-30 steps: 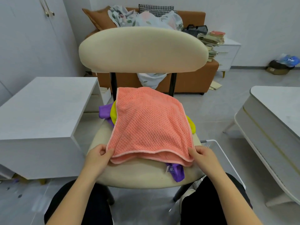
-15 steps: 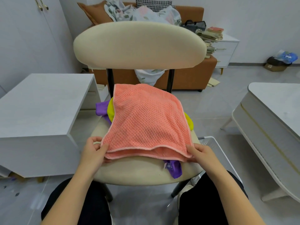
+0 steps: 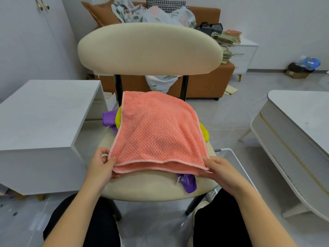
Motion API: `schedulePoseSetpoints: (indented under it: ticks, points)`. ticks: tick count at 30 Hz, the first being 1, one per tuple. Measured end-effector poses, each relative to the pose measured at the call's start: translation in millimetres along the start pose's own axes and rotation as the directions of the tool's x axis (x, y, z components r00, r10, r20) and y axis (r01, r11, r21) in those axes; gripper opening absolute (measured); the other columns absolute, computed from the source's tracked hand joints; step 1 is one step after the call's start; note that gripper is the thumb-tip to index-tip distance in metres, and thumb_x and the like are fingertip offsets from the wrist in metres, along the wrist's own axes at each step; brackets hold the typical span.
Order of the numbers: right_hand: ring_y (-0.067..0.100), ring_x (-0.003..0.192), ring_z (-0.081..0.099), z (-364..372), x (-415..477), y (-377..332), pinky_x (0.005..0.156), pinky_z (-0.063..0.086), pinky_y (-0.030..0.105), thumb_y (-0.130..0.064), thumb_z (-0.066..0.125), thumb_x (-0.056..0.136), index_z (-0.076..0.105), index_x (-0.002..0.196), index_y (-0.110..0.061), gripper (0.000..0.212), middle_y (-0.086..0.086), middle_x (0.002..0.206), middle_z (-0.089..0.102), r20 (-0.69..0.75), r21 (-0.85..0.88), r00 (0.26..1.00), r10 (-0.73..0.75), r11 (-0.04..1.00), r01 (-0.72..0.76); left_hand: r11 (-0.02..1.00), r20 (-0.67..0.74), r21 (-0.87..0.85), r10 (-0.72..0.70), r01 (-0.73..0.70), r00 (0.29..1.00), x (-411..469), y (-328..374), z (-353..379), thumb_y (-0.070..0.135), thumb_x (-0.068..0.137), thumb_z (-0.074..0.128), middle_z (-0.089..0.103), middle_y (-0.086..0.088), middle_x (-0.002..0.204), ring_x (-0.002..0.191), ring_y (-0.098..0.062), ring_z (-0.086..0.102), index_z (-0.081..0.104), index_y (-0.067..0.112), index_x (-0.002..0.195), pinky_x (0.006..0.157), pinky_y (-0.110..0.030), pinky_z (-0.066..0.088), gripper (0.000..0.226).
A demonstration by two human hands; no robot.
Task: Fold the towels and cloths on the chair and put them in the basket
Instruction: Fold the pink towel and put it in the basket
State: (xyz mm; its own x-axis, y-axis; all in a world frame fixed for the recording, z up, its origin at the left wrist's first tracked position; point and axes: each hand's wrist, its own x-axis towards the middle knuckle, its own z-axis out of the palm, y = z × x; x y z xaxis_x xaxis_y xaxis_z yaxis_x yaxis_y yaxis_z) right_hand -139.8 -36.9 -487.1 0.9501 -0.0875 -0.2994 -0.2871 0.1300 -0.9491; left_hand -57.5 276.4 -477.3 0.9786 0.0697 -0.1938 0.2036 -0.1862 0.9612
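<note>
Big white box-shaped cabinet [image 3: 44, 111] is sitting at the left & a white rounded-corner table w/ a gold trim line [image 3: 299, 122] is standing at the right, both apart from the cream upholstered chair w/ black metal legs [image 3: 149, 49], which is facing the person in the middle; a brown sofa [image 3: 204, 86] piled w/ floral bedding is showing behind the chair back. A salmon-orange waffle-weave towel [image 3: 158, 129], folded over w/ two edges stacked at the near side, is lying on the chair seat & covering most of it. A white perforated plastic basket [image 3: 229, 155] is standing on the floor just beside the seat's right side, partly hidden by the right arm. Under the towel a purple cloth [image 3: 188, 182] is poking out at the near right w/ a small tag; purple is also showing at the far left, same piece or not can't tell. A yellow cloth [image 3: 204, 132] is peeking out on both sides. The left hand [image 3: 101, 166] is pinching the towel's near-left corner, thumb on top & fingers curled under. The right hand [image 3: 220, 170] is gripping the near-right corner, thumb over the edge, fingers underneath
</note>
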Motion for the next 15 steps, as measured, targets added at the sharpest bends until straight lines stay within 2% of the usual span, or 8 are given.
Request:
schedulePoseSetpoints:
  ticks: [2,4,6,8,10,15]
  points:
    - [0.023,0.091,0.068,-0.3,0.3,-1.6,0.078,0.057,0.032,-0.056,0.087,0.044,0.072,0.094,-0.001,0.076,0.013,0.095,0.072,0.053,0.043,0.997,0.063,0.997,-0.065,1.0,0.0,0.002,0.004,-0.004,1.0,-0.8,0.5,0.7,0.004,0.096,0.046,0.063,-0.007,0.084,0.069,-0.022,0.06,0.042,0.02,0.086,0.04,-0.021,0.05,0.019]
    - [0.023,0.089,0.068,1.4,-0.6,-3.6,0.078,0.056,0.032,-0.048,0.083,0.06,0.074,0.086,-0.006,0.05,0.01,0.091,0.071,0.088,0.097,0.993,0.076,0.992,-0.084,1.0,-0.001,0.002,0.008,-0.008,1.0,-0.9,0.9,0.9,0.003,0.096,0.045,0.063,-0.006,0.085,0.069,-0.022,0.06,0.042,0.019,0.086,0.04,-0.021,0.05,0.019]
    - [0.024,0.093,0.068,2.4,-2.0,-5.9,0.077,0.056,0.032,-0.032,0.069,0.077,0.075,0.086,-0.006,0.029,0.01,0.094,0.071,0.091,0.167,0.995,0.042,0.984,-0.057,1.0,0.002,0.006,0.007,-0.007,1.0,-0.8,0.9,0.9,0.003,0.096,0.045,0.063,-0.006,0.085,0.068,-0.021,0.06,0.043,0.018,0.085,0.04,-0.021,0.05,0.019]
    - [0.023,0.094,0.068,2.9,-2.0,-7.1,0.076,0.055,0.031,-0.034,0.077,0.072,0.074,0.09,-0.005,0.034,0.01,0.098,0.071,0.117,0.209,0.993,0.027,0.977,-0.051,1.0,0.013,0.016,0.004,-0.005,1.0,-0.8,0.1,0.5,0.004,0.096,0.046,0.063,-0.007,0.083,0.067,-0.021,0.06,0.044,0.016,0.085,0.04,-0.021,0.049,0.017]
    - [0.022,0.09,0.066,3.2,-0.7,-6.7,0.076,0.055,0.032,-0.041,0.089,0.053,0.073,0.092,-0.007,0.054,0.009,0.097,0.069,0.131,0.214,0.989,0.062,0.973,-0.089,1.0,0.033,0.021,0.004,-0.004,0.999,-1.0,-1.0,0.2,0.004,0.095,0.047,0.063,-0.009,0.08,0.065,-0.021,0.059,0.048,0.014,0.084,0.04,-0.022,0.049,0.015]
    - [0.017,0.088,0.064,3.3,2.4,-9.0,0.077,0.052,0.03,-0.047,0.092,0.039,0.069,0.097,-0.015,0.07,0.003,0.096,0.067,0.127,0.213,0.982,0.137,0.963,-0.162,1.0,0.042,0.022,0.013,-0.014,0.999,-0.5,-0.3,-0.9,0.001,0.094,0.047,0.061,-0.01,0.077,0.067,-0.023,0.056,0.056,0.012,0.082,0.041,-0.021,0.049,0.018]
